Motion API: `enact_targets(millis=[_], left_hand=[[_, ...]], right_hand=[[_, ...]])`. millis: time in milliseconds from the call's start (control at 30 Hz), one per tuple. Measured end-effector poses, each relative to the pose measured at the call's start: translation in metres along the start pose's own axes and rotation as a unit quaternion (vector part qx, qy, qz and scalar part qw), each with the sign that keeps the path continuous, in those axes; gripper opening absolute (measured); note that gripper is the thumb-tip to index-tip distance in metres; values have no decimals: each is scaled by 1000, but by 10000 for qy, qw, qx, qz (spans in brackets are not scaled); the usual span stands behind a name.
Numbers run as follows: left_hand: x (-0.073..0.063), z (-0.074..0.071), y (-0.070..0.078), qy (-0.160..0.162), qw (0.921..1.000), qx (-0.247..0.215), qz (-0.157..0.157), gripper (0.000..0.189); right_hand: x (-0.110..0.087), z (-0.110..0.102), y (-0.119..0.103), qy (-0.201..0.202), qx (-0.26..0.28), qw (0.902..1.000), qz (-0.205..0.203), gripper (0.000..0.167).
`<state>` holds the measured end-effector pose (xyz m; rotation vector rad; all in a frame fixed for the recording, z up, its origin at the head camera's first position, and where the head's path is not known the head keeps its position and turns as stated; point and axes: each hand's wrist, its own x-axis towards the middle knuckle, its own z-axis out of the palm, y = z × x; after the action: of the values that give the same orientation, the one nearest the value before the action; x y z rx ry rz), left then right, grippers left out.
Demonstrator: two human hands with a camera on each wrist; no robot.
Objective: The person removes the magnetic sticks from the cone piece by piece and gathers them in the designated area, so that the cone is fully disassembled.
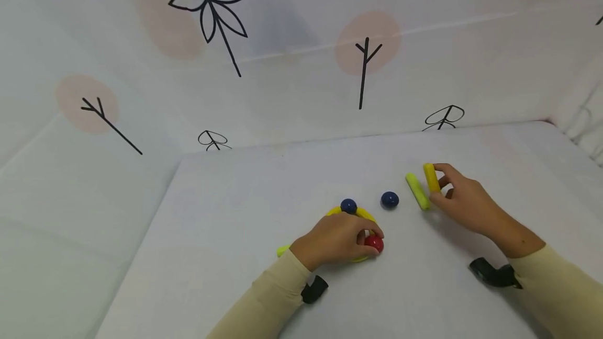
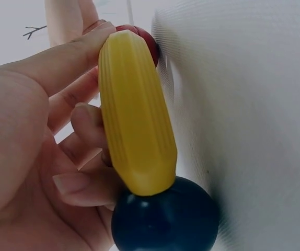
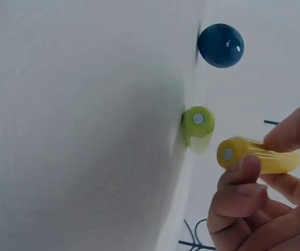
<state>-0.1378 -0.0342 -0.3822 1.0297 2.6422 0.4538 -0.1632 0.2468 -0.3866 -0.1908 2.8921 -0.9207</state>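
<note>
My left hand (image 1: 332, 239) pinches a red ball (image 1: 375, 244) between thumb and fingers, low over the table. The ball is part of a ring-shaped group with yellow curved rods (image 1: 366, 214) and a blue ball (image 1: 348, 205), partly covered by the hand. In the left wrist view a yellow rod (image 2: 137, 115) touches the blue ball (image 2: 163, 219). Held up off the table, a yellow rod (image 3: 257, 156) with a silvery end is pinched by my right hand (image 1: 466, 203). Just left of it lies a yellow-green rod (image 1: 417, 191).
A loose blue ball (image 1: 389, 200) sits between the ring and the yellow-green rod. Another yellow-green piece (image 1: 282, 250) pokes out left of the left wrist. White cloth (image 1: 226, 198) covers the table, with printed white sheeting (image 1: 292, 103) behind it.
</note>
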Motion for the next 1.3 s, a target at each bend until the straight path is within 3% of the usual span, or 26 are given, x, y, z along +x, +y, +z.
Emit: enact_targets(millis=[467,667,1300], left_hand=[[0,-1,-1,-90,9999,-55,-69,29],[1,-1,-2,-64,9999,-69,-36,30],[2,1,-1,-116,9999,-88,-82,30]], right_hand=[[8,5,16,-636,152,9969,439,76],[10,8,19,-561,143,9970,522,79],[8,10,21,-471,53,9970,617,67]])
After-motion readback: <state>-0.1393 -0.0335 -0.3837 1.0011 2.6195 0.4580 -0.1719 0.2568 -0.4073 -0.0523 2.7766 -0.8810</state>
